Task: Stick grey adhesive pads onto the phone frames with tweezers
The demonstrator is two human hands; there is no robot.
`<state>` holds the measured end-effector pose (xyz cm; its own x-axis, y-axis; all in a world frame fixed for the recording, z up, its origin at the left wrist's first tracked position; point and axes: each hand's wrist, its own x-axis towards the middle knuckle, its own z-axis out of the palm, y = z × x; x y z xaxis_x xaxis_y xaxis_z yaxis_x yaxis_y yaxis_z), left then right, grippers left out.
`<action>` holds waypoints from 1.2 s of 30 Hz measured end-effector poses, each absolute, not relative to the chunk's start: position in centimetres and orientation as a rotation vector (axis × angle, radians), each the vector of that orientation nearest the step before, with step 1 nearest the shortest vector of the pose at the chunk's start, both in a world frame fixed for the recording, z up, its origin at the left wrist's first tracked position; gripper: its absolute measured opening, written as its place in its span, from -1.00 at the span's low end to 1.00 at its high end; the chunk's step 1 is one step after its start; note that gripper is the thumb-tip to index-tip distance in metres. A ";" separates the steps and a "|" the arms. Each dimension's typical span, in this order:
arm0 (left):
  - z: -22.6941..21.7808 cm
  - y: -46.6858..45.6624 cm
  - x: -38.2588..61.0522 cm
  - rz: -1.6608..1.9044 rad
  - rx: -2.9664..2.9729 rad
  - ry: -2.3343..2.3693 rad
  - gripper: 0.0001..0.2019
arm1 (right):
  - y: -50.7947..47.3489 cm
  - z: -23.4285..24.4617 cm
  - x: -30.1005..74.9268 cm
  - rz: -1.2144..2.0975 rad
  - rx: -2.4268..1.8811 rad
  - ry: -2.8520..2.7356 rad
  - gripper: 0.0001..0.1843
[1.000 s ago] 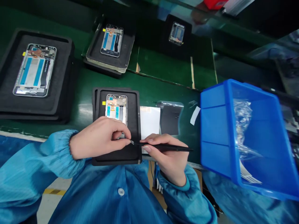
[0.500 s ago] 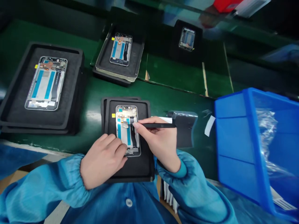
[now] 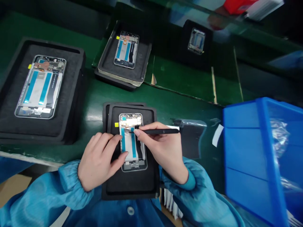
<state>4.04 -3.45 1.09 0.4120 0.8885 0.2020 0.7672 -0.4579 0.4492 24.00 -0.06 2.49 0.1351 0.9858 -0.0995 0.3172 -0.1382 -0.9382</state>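
Note:
An opened phone (image 3: 129,148) with blue strips across its battery lies on a black foam tray (image 3: 127,188) in front of me. My left hand (image 3: 100,157) rests at the phone's left side, thumb and forefinger apart, with the fingertips touching or just over its edge. Pinched in my right hand (image 3: 163,148) is a pair of black tweezers (image 3: 163,131), pointing left across the upper part of the battery. At their tip is a small silvery piece (image 3: 127,131); whether it is gripped or lying on the phone I cannot tell.
Further opened phones lie on stacked black trays: one at left (image 3: 41,86), one at the back (image 3: 126,49), one at far right back (image 3: 197,41). Right of my hand are a dark sheet in clear film (image 3: 191,138) and a white strip (image 3: 217,135). A blue bin (image 3: 246,148) stands at right.
My left hand has opened from a curled pose, its thumb and forefinger spreading along the phone's edge. The silvery piece lies flatter. The whole view has shifted slightly.

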 end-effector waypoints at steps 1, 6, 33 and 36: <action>1.1 -3.5 4.1 0.599 2.383 1.445 -0.66 | -0.1 2.5 24.0 1.033 -1.597 -1.295 -0.84; 1.4 -3.5 4.2 0.583 2.383 1.453 -0.68 | -0.1 2.3 24.0 1.003 -1.597 -1.309 -0.86; 2.1 -2.2 4.0 0.480 2.548 1.384 -0.58 | -0.3 2.2 24.0 1.014 -1.609 -1.306 -0.88; 2.4 -1.8 4.1 0.344 2.644 1.368 -0.55 | -0.3 2.0 24.0 1.012 -1.601 -1.315 -0.88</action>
<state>4.12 -1.76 2.43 0.5591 0.8179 0.1358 0.7846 -0.5749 0.2319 23.97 -0.25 2.02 0.1348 0.9872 -0.0857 0.3363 -0.1270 -0.9332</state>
